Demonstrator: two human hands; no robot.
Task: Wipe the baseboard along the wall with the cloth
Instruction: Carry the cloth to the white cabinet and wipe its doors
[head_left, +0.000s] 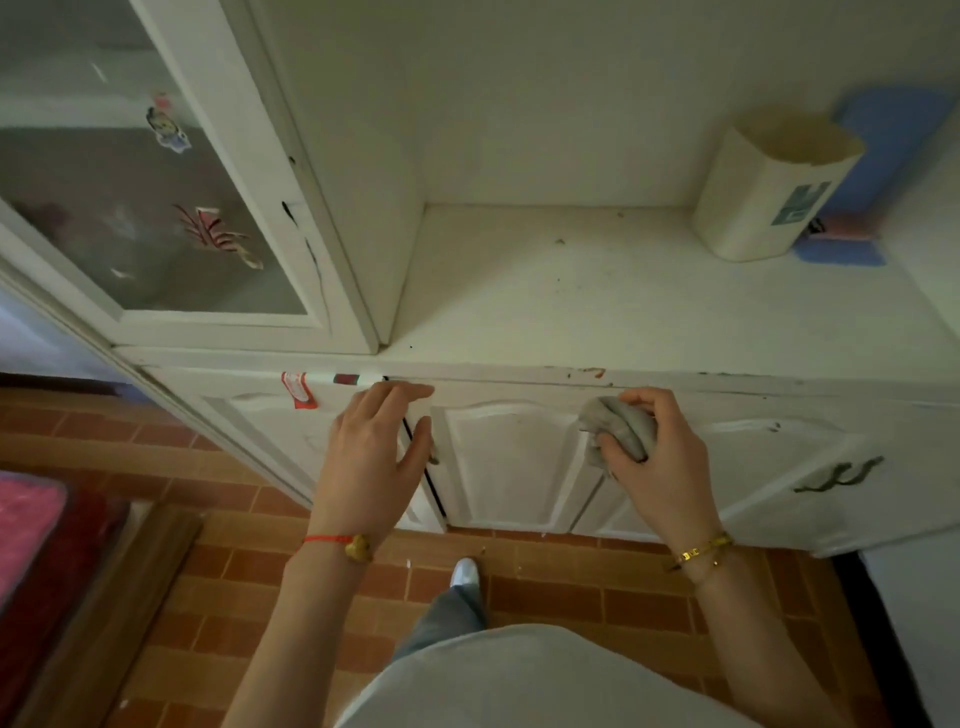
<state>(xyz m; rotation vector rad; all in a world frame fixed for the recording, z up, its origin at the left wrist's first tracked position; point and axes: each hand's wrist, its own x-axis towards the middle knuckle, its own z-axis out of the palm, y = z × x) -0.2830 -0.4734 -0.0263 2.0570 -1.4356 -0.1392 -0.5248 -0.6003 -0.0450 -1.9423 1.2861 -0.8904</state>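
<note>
A person stands facing a white cabinet (514, 462), seen from above through a wide-angle head camera. The right hand (657, 467) is closed in a grip around a bunched grey cloth (618, 426), held in front of the upper part of a lower cabinet door; much of the cloth is hidden inside the fingers. The left hand (374, 457) is open, fingers spread apart and holding nothing, its fingertips near the top edge of the neighbouring door, where a dark gap shows between 2 doors; whether it touches the door cannot be told. A red string bracelet (337, 543) with a gold charm sits on the left wrist and a gold bracelet (701, 552) on the right. Above the doors runs a pale, speckled worktop (571, 291) with a cream container (769, 187) standing at its back right corner, partly covering blue shapes on the wall behind (what they are is unclear). To the left, a glass-fronted cupboard door (156, 208) carries blurred stickers, and its contents are too hazy to read. Below, the floor (571, 592) is orange-brown tile, with 1 white shoe (464, 571) and a grey trouser leg visible. The cabinet's foot meets the floor directly; no baseboard can be made out from this angle. A red and pink item at the left edge is cut off.
</note>
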